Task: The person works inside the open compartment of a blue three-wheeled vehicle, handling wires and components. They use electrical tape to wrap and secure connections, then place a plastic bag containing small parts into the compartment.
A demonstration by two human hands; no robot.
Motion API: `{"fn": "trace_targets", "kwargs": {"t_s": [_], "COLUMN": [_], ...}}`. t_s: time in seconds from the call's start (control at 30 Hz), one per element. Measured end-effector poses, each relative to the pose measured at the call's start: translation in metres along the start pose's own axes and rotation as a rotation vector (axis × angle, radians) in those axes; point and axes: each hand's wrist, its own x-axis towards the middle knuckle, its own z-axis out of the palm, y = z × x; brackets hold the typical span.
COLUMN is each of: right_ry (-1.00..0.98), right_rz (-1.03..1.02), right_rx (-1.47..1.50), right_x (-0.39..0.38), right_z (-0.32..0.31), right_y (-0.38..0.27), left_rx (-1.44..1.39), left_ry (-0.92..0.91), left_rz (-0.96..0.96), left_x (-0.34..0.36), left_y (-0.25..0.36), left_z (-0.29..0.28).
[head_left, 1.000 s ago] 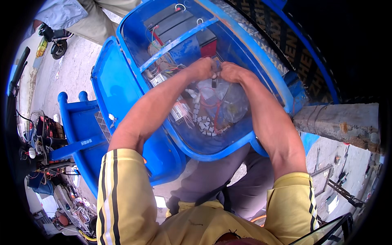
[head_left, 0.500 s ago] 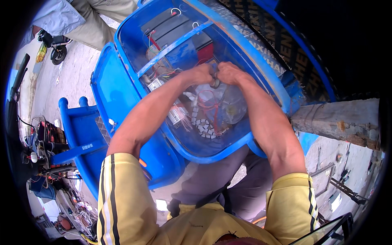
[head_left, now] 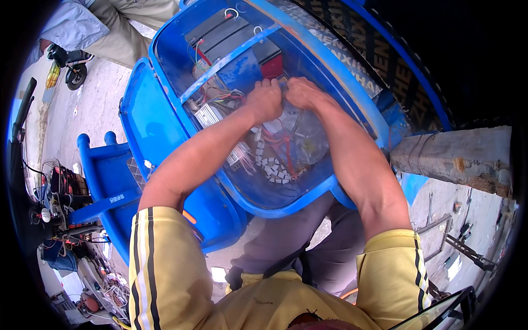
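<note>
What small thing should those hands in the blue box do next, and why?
Perhaps ease the left hand slightly back from the right hand, minding the wires beside it: the two hands are close together with fingers curled, so whatever may be between them is hidden.

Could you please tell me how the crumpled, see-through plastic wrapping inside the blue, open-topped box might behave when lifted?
The crumpled, see-through plastic wrapping would probably be floppy, since its surface is creased. It looks thin, so the film itself is likely light. It might snag the thin red wires beside it.
</note>
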Motion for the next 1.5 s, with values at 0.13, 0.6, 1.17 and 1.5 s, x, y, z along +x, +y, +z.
{"fn": "trace_targets", "kwargs": {"t_s": [0.13, 0.6, 1.17, 1.5], "right_ry": [-0.028, 0.023, -0.079, -0.014], "right_rz": [0.046, -0.014, 0.011, -0.006], "right_rx": [0.002, 0.019, -0.014, 0.067], "right_x": [-0.013, -0.005, -0.017, -0.019], "right_z": [-0.011, 0.000, -0.012, -0.013], "right_y": [-0.007, 0.005, -0.004, -0.007], "left_rx": [-0.156, -1.372, -0.767, -0.739], "left_ry": [-0.359, -0.388, -0.161, -0.054], "left_rz": [-0.191, -0.814, -0.357, -0.226], "left_x": [0.008, 0.028, 0.030, 0.023], "left_y": [0.027, -0.009, -0.022, -0.022], "left_z": [-0.055, -0.064, -0.029, -0.015]}}
